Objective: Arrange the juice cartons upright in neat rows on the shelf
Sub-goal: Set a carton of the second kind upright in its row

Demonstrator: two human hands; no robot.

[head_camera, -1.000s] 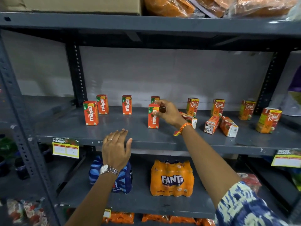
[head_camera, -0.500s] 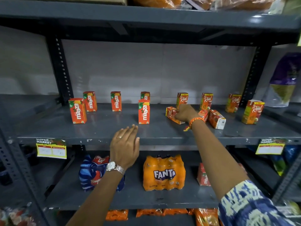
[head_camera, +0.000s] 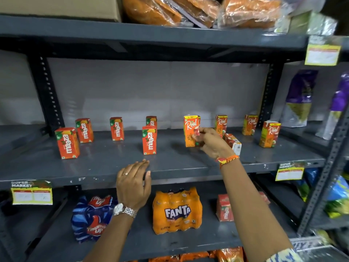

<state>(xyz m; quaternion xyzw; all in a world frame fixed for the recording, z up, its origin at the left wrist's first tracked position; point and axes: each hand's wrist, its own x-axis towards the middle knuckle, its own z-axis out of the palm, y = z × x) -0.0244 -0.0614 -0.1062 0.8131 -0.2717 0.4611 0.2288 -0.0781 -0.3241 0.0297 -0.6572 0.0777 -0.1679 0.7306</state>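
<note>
Holding upright Real carton [head_camera: 191, 131], right hand [head_camera: 212, 143].

Maaza cartons [head_camera: 149, 140]: 5 upright | Real cartons [head_camera: 190, 131]: 4 upright, 1 maybe toppled

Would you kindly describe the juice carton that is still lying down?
Look at the middle grey shelf, right half, among the Real cartons. Just behind the right hand lies the toppled carton, the only one visibly on its side.

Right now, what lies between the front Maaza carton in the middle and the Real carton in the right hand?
Nothing: bare shelf separates Maaza carton from Real carton, head view.
</note>
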